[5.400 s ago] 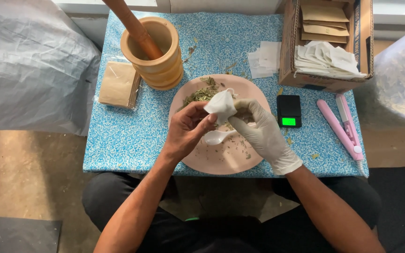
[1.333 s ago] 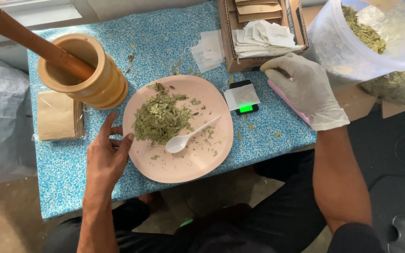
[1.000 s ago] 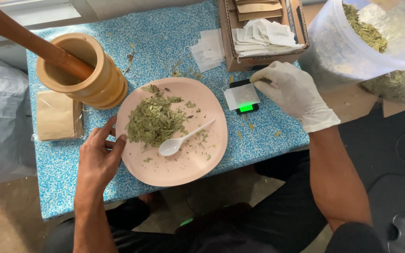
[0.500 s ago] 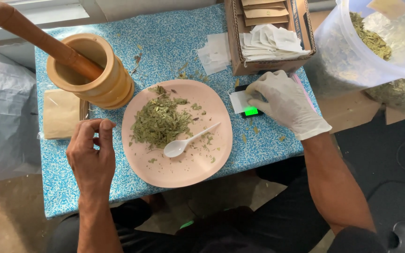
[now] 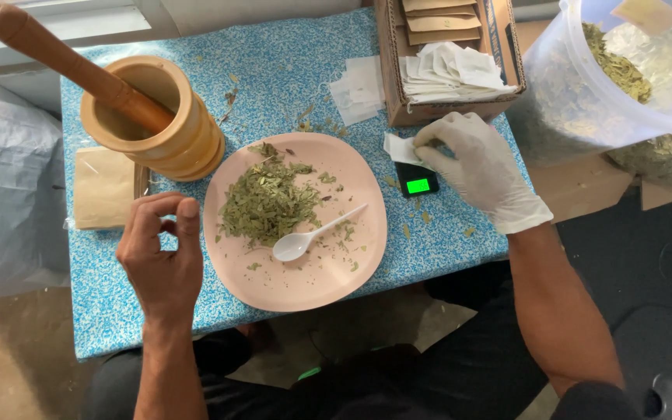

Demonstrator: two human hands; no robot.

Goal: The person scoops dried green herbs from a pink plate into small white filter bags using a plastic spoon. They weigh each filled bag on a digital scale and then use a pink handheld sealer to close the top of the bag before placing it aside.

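My right hand, in a white glove, rests over a small black scale with a green lit display and pinches a small white filter bag lying on it. My bare left hand hovers left of the pink plate, fingers curled with thumb and forefinger nearly touching, holding nothing. The plate carries a heap of dried green leaves and a white plastic spoon.
A wooden mortar with its pestle stands at the back left beside brown paper pouches. A cardboard box of white bags and pouches sits behind the scale. A clear tub of dried leaves is at right.
My right hand came down from the pink sealer area onto the scale with the white bag. My left hand left the plate rim and drew back, fingers curling.
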